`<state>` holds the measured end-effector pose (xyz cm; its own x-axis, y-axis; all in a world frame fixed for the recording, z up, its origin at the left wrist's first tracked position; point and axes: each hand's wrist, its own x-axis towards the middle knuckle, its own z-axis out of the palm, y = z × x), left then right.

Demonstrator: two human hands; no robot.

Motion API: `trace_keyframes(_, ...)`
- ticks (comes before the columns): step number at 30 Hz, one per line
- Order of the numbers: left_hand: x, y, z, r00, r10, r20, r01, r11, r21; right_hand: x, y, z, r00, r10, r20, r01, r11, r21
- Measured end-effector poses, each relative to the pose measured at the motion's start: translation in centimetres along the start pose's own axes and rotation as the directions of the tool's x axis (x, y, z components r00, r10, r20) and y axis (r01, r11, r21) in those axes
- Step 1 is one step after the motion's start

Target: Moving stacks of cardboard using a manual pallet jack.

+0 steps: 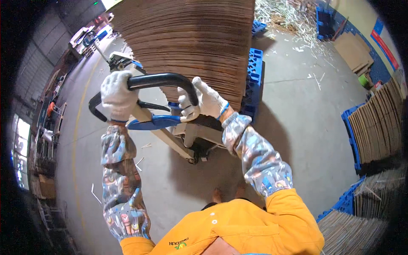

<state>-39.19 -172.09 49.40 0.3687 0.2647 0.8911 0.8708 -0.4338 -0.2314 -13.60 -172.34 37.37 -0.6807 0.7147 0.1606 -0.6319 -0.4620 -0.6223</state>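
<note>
Both my hands wear white knit gloves and hold the black looped handle [159,79] of a pallet jack. My left hand [117,95] wraps the handle's upper left part, fingers closed. On the right side of the loop, my right hand [199,98] closes round the bar. A blue grip piece [155,122] sits across the handle's base, below the loop. The jack's pale shaft [172,143] slants down to its base by the floor. Just beyond stands a tall stack of brown cardboard sheets [191,38] on a blue plastic pallet [255,70].
Another pallet jack [121,59] stands at the far left. More cardboard stacks [378,127] on blue pallets line the right side. Paper scraps [289,17] lie heaped at the far right, near flat cardboard [352,51] against the wall. Shelving and goods run along the left wall.
</note>
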Motion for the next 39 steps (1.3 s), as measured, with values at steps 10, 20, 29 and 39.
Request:
trace_keyframes(10,-2.2,0.0,1.2,0.990,0.042,-0.135,-0.062,0.987,-0.145,6.6,-0.9,0.1,0.978,0.171,0.122,-0.024,0.666,-0.746)
trace_keyframes(20,-3.1,-1.1,0.2,0.997,0.068,-0.042,-0.079,0.942,-0.326,8.2,-4.7,14.4,0.913,0.236,-0.332,-0.298,-0.167,-0.940)
trace_keyframes(29,-2.7,-2.0,-0.2,0.953,0.251,-0.171,-0.301,0.851,-0.431,6.2,-3.6,15.4,0.942,-0.075,-0.327,-0.326,-0.433,-0.840)
trace_keyframes(39,-0.9,-2.4,2.0,0.931,0.311,0.189,-0.296,0.949,-0.106,6.4,-4.0,15.8,0.948,-0.170,-0.269,-0.318,-0.532,-0.785)
